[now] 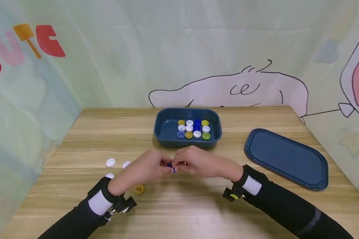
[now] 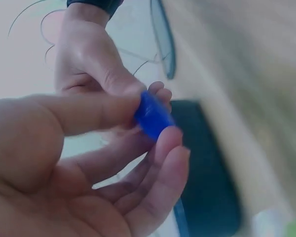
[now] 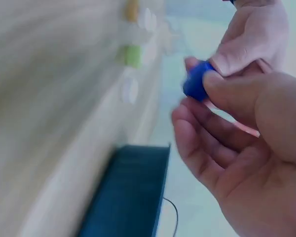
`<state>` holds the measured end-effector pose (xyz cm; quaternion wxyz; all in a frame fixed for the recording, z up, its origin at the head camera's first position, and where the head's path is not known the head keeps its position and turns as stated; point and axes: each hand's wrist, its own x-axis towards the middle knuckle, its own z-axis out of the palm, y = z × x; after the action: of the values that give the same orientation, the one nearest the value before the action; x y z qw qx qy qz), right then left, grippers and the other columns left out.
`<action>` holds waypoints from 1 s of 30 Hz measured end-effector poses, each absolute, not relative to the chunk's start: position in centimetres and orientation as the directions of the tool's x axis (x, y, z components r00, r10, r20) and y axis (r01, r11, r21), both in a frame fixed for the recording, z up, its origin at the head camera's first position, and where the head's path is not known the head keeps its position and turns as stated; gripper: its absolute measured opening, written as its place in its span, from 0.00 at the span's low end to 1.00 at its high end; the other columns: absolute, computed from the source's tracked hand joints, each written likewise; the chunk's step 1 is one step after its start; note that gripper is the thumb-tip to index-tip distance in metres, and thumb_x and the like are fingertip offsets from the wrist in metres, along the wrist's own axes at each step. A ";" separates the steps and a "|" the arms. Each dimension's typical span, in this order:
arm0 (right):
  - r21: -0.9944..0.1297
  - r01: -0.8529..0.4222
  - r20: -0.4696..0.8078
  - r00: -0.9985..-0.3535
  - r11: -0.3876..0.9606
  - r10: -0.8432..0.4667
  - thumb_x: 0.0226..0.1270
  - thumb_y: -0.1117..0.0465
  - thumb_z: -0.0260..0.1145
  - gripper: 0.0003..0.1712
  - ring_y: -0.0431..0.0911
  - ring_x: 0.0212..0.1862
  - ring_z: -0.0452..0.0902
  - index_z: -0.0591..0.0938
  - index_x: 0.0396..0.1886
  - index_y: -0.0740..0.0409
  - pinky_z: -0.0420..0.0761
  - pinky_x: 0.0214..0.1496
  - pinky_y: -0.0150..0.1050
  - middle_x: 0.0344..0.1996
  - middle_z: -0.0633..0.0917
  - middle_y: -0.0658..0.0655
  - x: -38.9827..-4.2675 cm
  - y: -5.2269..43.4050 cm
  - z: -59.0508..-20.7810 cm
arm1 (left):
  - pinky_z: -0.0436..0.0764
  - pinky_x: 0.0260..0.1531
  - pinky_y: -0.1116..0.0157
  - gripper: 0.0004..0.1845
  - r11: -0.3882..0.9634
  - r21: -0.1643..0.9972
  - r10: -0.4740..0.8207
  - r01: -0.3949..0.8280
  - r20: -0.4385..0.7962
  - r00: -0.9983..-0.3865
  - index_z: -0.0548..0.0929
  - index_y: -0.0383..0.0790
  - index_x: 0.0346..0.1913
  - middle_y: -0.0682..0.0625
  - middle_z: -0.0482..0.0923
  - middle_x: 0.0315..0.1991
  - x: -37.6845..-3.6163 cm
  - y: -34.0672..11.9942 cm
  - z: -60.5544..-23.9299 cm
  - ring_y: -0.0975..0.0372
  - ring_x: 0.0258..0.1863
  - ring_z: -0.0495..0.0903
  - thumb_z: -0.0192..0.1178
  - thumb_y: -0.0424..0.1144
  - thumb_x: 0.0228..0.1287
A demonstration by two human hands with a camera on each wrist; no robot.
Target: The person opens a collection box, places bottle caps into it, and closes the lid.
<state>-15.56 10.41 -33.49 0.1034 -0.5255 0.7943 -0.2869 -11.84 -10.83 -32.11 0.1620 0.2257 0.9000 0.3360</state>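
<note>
Both hands are pinching one small blue cap (image 1: 170,167) between them: the left hand (image 1: 143,171) is pressing it with thumb and fingertips, and the right hand (image 1: 200,164) is gripping it from the other side, its thumb lying over the cap's edge, as both wrist views show. The two hands are meeting above the table (image 1: 77,139), about midway between its left and right edges and nearer the front edge than the back. Just behind them a dark blue tray (image 1: 164,132) is sitting toward the back edge, holding yellow, white, blue and green caps (image 1: 193,129) set in rows in its right half. The tray's flat blue lid (image 1: 287,159) is lying apart near the right edge. Toward the left edge, white caps (image 1: 110,162) are lying loose on the wood, one of them partly hidden behind the left hand, and a yellow cap (image 1: 139,189) is resting just beside the left wrist, close to the front edge. Black sleeves with white cuffs and small wrist cameras are covering both forearms. A printed curtain is hanging behind the table.
</note>
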 end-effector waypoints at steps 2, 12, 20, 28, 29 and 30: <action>-0.556 -0.774 0.194 -0.476 0.303 -0.858 0.70 0.69 0.70 0.04 0.36 0.36 0.76 0.88 0.40 0.59 0.81 0.40 0.30 0.34 0.84 0.48 -16.3 10.3 -32.8 | 0.74 0.25 0.69 0.06 0.691 0.660 0.475 0.294 -0.108 -0.873 0.91 0.40 0.45 0.55 0.84 0.29 -12.8 -10.8 -31.0 0.66 0.25 0.75 0.69 0.34 0.67; -0.524 -0.711 0.436 -0.697 0.469 -0.569 0.70 0.70 0.70 0.04 0.45 0.37 0.79 0.90 0.40 0.63 0.81 0.38 0.38 0.37 0.86 0.56 -22.1 8.9 -32.6 | 0.80 0.35 0.64 0.09 0.735 0.621 0.269 0.273 0.102 -0.958 0.91 0.33 0.48 0.44 0.89 0.41 -20.0 -9.7 -29.3 0.58 0.34 0.83 0.68 0.33 0.69; -0.486 -0.668 0.415 -0.744 0.564 -0.523 0.71 0.72 0.66 0.07 0.49 0.38 0.79 0.90 0.41 0.66 0.82 0.41 0.41 0.36 0.85 0.59 -26.1 7.6 -35.0 | 0.74 0.31 0.68 0.07 0.784 0.578 0.189 0.226 0.124 -0.974 0.92 0.33 0.39 0.43 0.89 0.36 -24.3 -8.9 -31.9 0.57 0.31 0.80 0.64 0.28 0.67; -0.413 -0.625 0.242 -0.776 0.662 -0.582 0.73 0.70 0.64 0.09 0.50 0.41 0.81 0.90 0.44 0.65 0.83 0.46 0.44 0.38 0.86 0.60 -28.7 7.1 -36.1 | 0.61 0.25 0.70 0.14 0.856 0.446 0.252 0.261 0.081 -0.964 0.78 0.35 0.18 0.51 0.67 0.18 -26.3 -8.4 -33.6 0.62 0.21 0.63 0.56 0.23 0.61; -0.404 -0.615 0.216 -0.784 0.677 -0.583 0.73 0.71 0.63 0.10 0.50 0.40 0.81 0.90 0.44 0.64 0.83 0.45 0.44 0.38 0.86 0.60 -29.0 7.0 -36.3 | 0.59 0.24 0.69 0.17 0.862 0.433 0.264 0.262 0.057 -0.963 0.72 0.36 0.15 0.52 0.61 0.18 -26.5 -8.3 -33.7 0.62 0.21 0.60 0.55 0.23 0.62; -0.396 -0.604 0.192 -0.791 0.692 -0.581 0.73 0.71 0.63 0.11 0.50 0.39 0.81 0.91 0.44 0.63 0.82 0.44 0.43 0.37 0.86 0.59 -29.2 6.9 -36.5 | 0.59 0.25 0.68 0.19 0.870 0.417 0.276 0.264 0.034 -0.961 0.67 0.39 0.15 0.52 0.59 0.18 -26.6 -8.2 -33.8 0.62 0.20 0.59 0.55 0.23 0.63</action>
<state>-29.23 6.86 -36.51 -0.0256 -0.3221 0.9194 -0.2244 -26.61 -8.22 -33.83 0.0132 0.1397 0.9668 0.2137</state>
